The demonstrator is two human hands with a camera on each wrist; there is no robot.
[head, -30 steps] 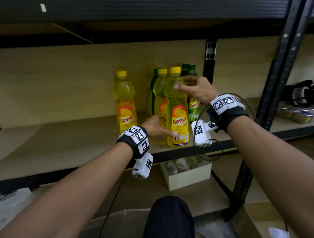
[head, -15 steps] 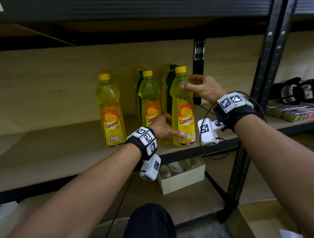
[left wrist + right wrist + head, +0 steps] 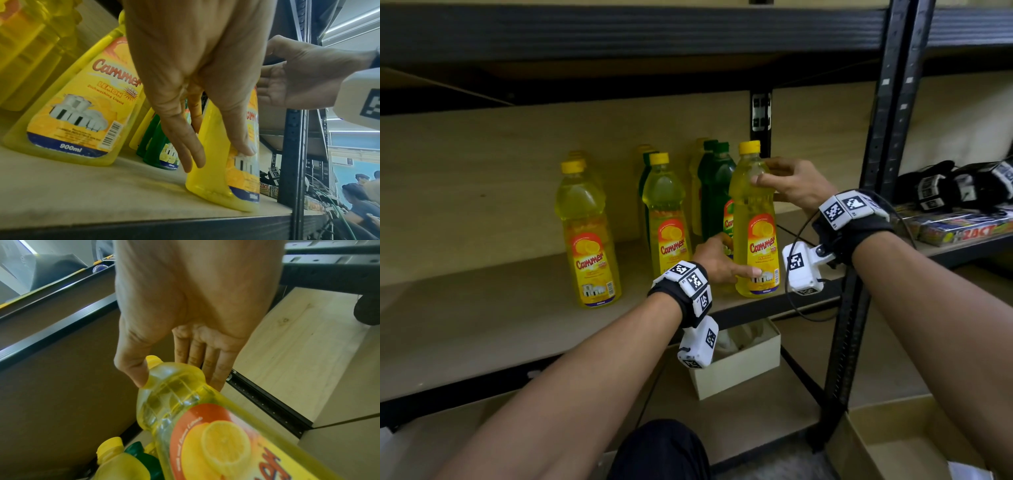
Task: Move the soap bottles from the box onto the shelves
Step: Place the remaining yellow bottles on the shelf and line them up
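The person's left hand [image 3: 717, 258] is the near one. It touches the bottom of a yellow soap bottle [image 3: 755, 226] that stands close to the front edge of the shelf [image 3: 482, 329]. Its fingers [image 3: 192, 146] lie almost straight along the left side of the bottle, and the thumb presses flat on the label, so this grip is loose and holds nothing tight. It looks like the hand is there to stop the bottom from sliding while the bottle is set straight.

Higher up, the right hand [image 3: 789, 185] is at the bottle's shoulder, just under the yellow cap [image 3: 749, 147]. Its thumb [image 3: 135, 369] rests on the front and the straight fingers sit behind, so this grip is light too. It probably keeps the tall bottle from tipping over.

To the left of the left hand stand two more yellow bottles, one near [image 3: 666, 219] and one further off [image 3: 587, 233]. Just behind the hands are green bottles [image 3: 715, 185], with more bottles in the back row. They stand in rows, likely to leave room for the rest.

Below the hands, on a lower shelf, sits a small white box [image 3: 736, 363]. A brown box [image 3: 893, 442] is on the floor, below the right hand.
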